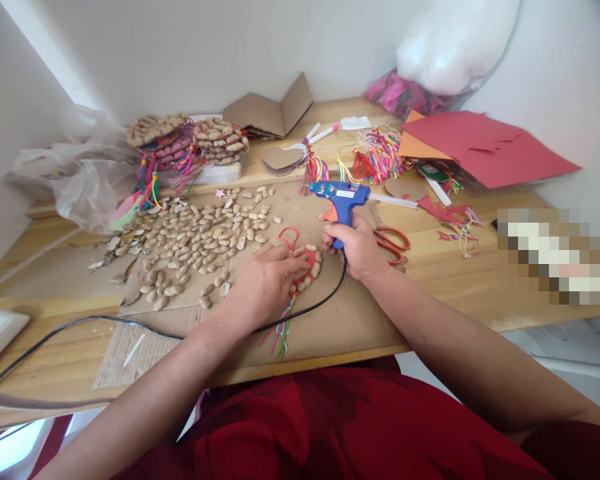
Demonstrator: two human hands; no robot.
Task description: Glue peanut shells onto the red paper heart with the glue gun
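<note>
My right hand [353,243] is wrapped round the handle of a blue hot glue gun [343,197], a glue stick jutting from its back and the nozzle pointing left. Below it on the cardboard lies a red disc [304,272] edged with peanuts, with a red loop [289,236] at the top and a colourful tassel [283,330] at the bottom. My left hand [267,280] is bent over the disc's left side, fingers together and touching it. Whatever the fingertips pinch is hidden. Loose peanuts [195,230] are spread out left of this hand.
A cardboard sheet [325,333] covers the table's middle. The gun's black cord [300,313] crosses it under my left wrist. Orange-handled scissors [393,243] lie on the right. Behind are peanut-covered discs [220,140], tassels [380,157] and red paper [500,143]; plastic bags [87,173] sit left.
</note>
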